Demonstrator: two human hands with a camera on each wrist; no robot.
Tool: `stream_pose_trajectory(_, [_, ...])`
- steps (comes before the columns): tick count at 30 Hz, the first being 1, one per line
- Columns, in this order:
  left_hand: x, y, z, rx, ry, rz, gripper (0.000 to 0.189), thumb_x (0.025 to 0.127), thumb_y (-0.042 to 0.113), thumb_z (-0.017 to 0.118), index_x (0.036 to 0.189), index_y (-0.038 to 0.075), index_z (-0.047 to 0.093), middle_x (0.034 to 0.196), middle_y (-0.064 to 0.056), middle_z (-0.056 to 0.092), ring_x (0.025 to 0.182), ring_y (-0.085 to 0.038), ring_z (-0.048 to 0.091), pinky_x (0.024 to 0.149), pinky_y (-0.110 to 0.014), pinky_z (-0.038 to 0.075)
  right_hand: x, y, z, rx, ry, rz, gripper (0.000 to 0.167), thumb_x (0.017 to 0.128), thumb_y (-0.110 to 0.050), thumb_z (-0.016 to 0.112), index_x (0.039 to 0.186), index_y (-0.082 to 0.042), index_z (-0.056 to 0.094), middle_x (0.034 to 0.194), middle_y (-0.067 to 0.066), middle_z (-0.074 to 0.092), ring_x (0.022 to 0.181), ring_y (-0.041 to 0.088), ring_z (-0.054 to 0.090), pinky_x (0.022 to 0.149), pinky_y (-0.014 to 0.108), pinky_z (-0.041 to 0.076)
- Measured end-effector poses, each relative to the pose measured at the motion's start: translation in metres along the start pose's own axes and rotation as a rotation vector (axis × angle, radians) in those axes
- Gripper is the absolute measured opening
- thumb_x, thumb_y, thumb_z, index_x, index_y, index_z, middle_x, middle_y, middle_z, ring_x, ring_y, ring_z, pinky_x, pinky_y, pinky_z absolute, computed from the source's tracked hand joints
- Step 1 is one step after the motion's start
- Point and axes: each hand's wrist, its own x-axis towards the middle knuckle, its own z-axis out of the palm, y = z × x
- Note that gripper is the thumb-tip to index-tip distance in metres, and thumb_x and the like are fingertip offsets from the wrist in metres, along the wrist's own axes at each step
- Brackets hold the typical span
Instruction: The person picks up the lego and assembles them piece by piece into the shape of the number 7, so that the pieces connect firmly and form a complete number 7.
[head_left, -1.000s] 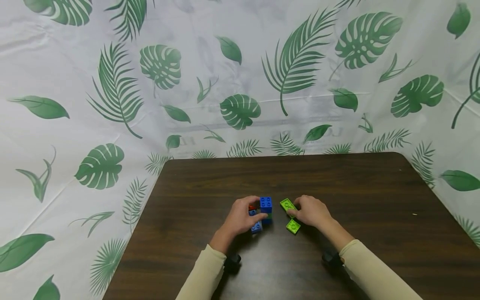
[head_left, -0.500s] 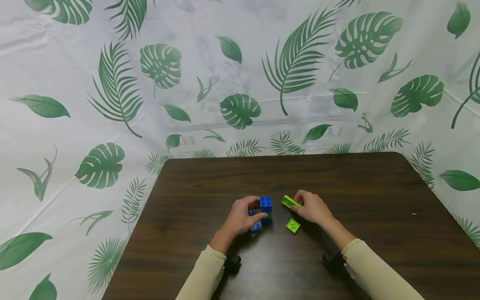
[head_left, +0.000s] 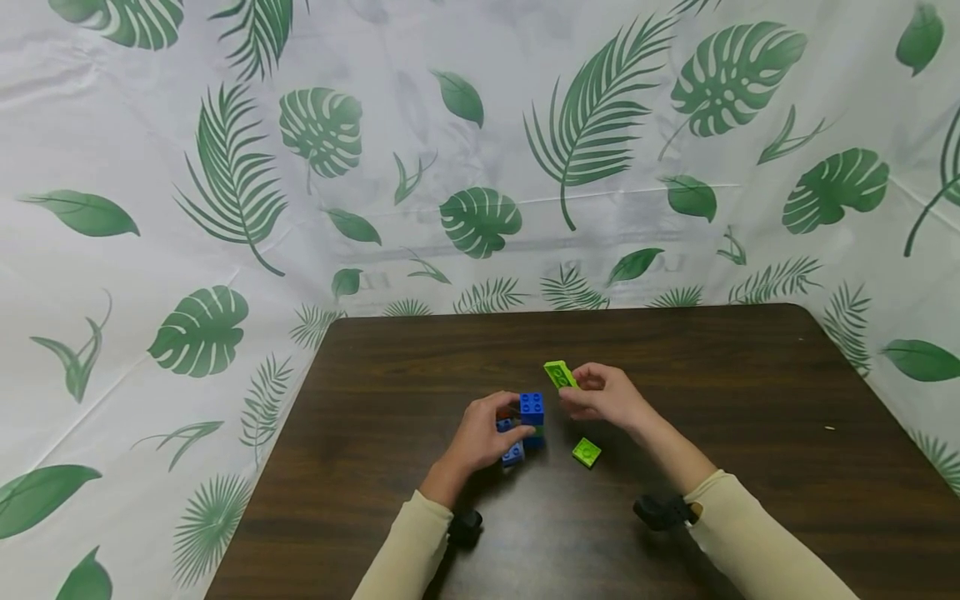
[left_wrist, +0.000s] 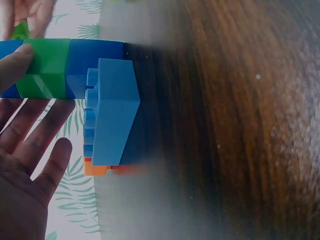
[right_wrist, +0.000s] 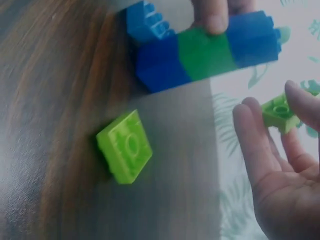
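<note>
A small tower of blue and green bricks [head_left: 532,417] stands on the dark wooden table [head_left: 675,350], with a light blue brick [head_left: 513,454] and an orange one at its foot. My left hand [head_left: 487,433] grips the tower [left_wrist: 55,70], thumb on its green band [right_wrist: 205,52]. My right hand [head_left: 603,396] is raised just right of the tower and pinches a flat lime green plate [head_left: 559,374] by one end [right_wrist: 280,112]. A second lime green plate [head_left: 586,452] lies flat on the table below that hand [right_wrist: 125,146].
A white cloth printed with green leaves [head_left: 480,150] hangs behind and beside the table. The table's left edge [head_left: 300,400] runs close to the cloth. A small pale speck [head_left: 828,428] lies at the right.
My right hand has lifted the long lime green plate off the table and carried it up and left toward the tower. The left hand and the square plate have stayed put.
</note>
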Motion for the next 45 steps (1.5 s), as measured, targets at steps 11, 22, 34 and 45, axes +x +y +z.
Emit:
stream_pose_trajectory(11, [0.0, 0.0, 0.0, -0.036, -0.01, 0.022, 0.034, 0.087, 0.022, 0.077, 0.117, 0.01, 0.066, 0.108, -0.004, 0.068, 0.095, -0.024, 0.069, 0.083, -0.041, 0.056, -0.012, -0.023, 0.032, -0.427, 0.15, -0.39, 0.031, 0.076, -0.032, 0.085, 0.094, -0.014, 0.069, 0.09, -0.001, 0.067, 0.077, 0.014, 0.065, 0.072, 0.031, 0.057])
stream_pose_trajectory(22, [-0.001, -0.002, 0.001, -0.05, 0.024, 0.053, 0.034, 0.085, 0.02, 0.079, 0.115, 0.009, 0.066, 0.107, -0.007, 0.069, 0.096, -0.028, 0.069, 0.082, -0.04, 0.056, -0.011, -0.021, 0.048, -0.674, 0.141, -0.669, 0.034, 0.07, -0.027, 0.09, 0.089, -0.021, 0.062, 0.091, -0.012, 0.058, 0.083, 0.009, 0.058, 0.077, 0.041, 0.055])
stream_pose_trajectory(34, [-0.001, -0.002, 0.001, -0.004, 0.018, 0.021, 0.036, 0.085, 0.024, 0.079, 0.114, 0.008, 0.066, 0.106, -0.008, 0.069, 0.094, -0.025, 0.069, 0.079, -0.04, 0.057, -0.011, -0.022, 0.046, -0.729, 0.074, -0.759, 0.029, 0.074, -0.021, 0.088, 0.09, -0.018, 0.063, 0.096, -0.009, 0.057, 0.085, 0.007, 0.056, 0.075, 0.038, 0.055])
stream_pose_trajectory(45, [-0.003, -0.001, 0.0, -0.009, -0.007, -0.007, 0.04, 0.088, 0.03, 0.075, 0.119, 0.007, 0.064, 0.106, -0.008, 0.068, 0.094, -0.024, 0.068, 0.079, -0.04, 0.056, -0.014, -0.028, 0.041, -0.777, -0.024, -0.698, 0.018, 0.082, -0.014, 0.081, 0.097, -0.018, 0.072, 0.103, -0.008, 0.062, 0.091, 0.019, 0.065, 0.082, 0.036, 0.055])
